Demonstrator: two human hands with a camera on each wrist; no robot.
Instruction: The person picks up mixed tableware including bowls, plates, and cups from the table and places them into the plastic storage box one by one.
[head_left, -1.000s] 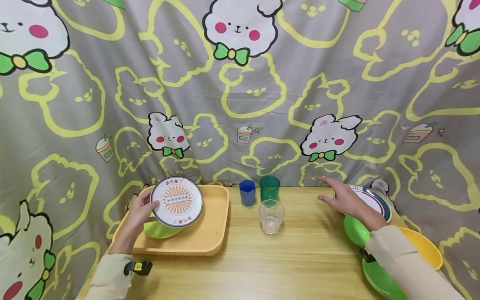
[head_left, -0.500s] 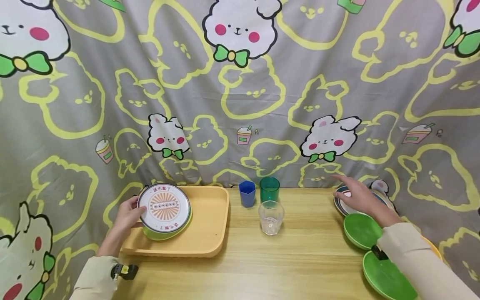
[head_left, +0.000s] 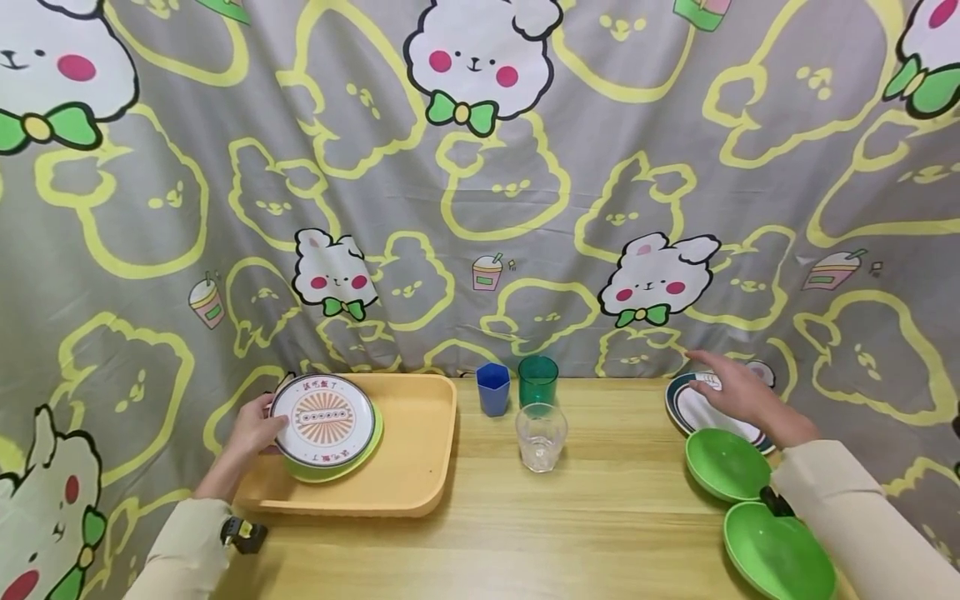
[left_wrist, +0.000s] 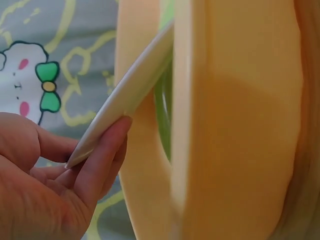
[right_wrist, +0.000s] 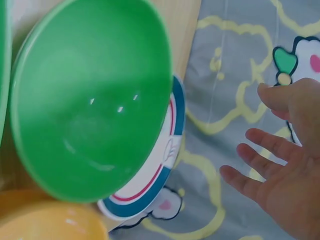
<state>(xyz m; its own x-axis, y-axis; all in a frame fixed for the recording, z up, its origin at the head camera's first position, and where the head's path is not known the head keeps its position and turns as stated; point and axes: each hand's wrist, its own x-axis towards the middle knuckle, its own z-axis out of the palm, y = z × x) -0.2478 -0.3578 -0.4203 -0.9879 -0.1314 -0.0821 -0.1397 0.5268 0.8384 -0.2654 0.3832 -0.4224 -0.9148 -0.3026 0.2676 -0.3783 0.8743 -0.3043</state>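
My left hand (head_left: 251, 432) pinches the left edge of a white plate (head_left: 322, 421) with an orange sunburst print, thumb on top and fingers beneath. The left wrist view shows this plate (left_wrist: 122, 97) tilted, its far edge dipping behind the tray wall. Under it a green plate (head_left: 324, 476) lies in the yellow-orange tray (head_left: 420, 475). At the right, my right hand (head_left: 738, 396) hovers over a blue-rimmed white plate (head_left: 678, 400), holding nothing. In the right wrist view the fingers of this hand (right_wrist: 285, 165) are spread and relaxed, apart from the dishes.
A blue cup (head_left: 492, 392), a teal cup (head_left: 538, 383) and a clear cup (head_left: 541, 442) stand mid-table at the back. Two green bowls (head_left: 726, 465) sit along the right side, near a yellow dish (right_wrist: 52, 222). A patterned curtain (head_left: 480, 208) hangs behind.
My left hand has brought the sunburst plate down and left, over the green plate in the tray. The right hand has shifted right, over the blue-rimmed plate.
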